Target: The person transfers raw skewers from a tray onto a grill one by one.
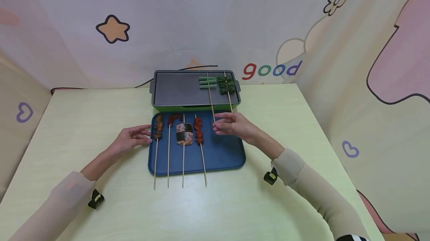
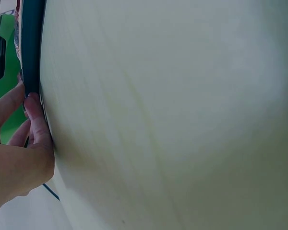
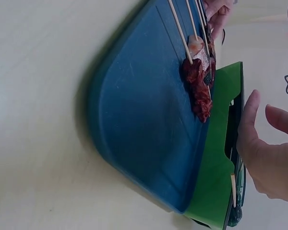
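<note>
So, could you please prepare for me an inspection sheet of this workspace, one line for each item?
Surface: pale table, daylight or lamp glare near the front.
Job's things: blue tray bearing four skewers, sticks overhanging its front edge; behind it, a green-sided grill with a light green skewer and a dark green skewer.
Clutter: nothing seen.
Left hand: fingertips at the tray's left edge.
Right hand: fingertips by the light green skewer's stick end; grip unclear.
Cables: dark line behind the grill; cable or print, cannot tell.
Surroundings: printed backdrop with star and "good".
</note>
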The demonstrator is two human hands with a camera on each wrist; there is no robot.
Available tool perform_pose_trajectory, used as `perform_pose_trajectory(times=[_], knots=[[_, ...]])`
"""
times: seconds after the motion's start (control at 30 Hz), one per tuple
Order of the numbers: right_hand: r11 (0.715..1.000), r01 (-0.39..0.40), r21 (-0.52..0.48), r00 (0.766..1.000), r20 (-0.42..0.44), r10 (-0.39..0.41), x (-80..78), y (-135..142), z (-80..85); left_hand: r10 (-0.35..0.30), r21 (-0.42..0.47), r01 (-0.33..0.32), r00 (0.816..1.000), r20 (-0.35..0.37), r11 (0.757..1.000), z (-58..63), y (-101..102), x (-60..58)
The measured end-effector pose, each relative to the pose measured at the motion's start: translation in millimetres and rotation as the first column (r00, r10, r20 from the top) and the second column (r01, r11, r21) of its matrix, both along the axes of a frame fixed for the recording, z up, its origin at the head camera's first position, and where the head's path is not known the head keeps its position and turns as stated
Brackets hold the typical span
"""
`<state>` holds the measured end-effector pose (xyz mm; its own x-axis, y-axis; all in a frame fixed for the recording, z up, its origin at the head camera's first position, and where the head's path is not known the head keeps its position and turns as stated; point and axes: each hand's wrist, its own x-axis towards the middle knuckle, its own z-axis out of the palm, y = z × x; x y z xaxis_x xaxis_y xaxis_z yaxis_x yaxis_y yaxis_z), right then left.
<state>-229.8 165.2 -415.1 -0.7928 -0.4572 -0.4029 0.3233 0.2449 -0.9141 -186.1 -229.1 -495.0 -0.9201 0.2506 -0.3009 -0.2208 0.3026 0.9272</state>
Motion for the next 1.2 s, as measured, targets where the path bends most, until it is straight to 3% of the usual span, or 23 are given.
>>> perform_pose_trajectory(times=[0.47,0.9,1.2], knots=[[0.983,-0.174,-0.054,0.985,-0.023,0.173,51.2,28.8,-12.4,0.010,-0.014,-0.010,1.000,-0.003,1.000,1.8,1.9,1.3],[0.979,-0.168,-0.119,0.980,0.084,0.179,94.2,21.0,-49.1,0.010,-0.038,-0.011,1.000,-0.020,0.999,0.2,0.6,-0.6],[0.963,-0.212,-0.168,0.966,0.115,0.233,114.4,10.1,-57.4,0.010,-0.041,-0.011,1.000,-0.015,0.999,0.6,1.4,-0.7]])
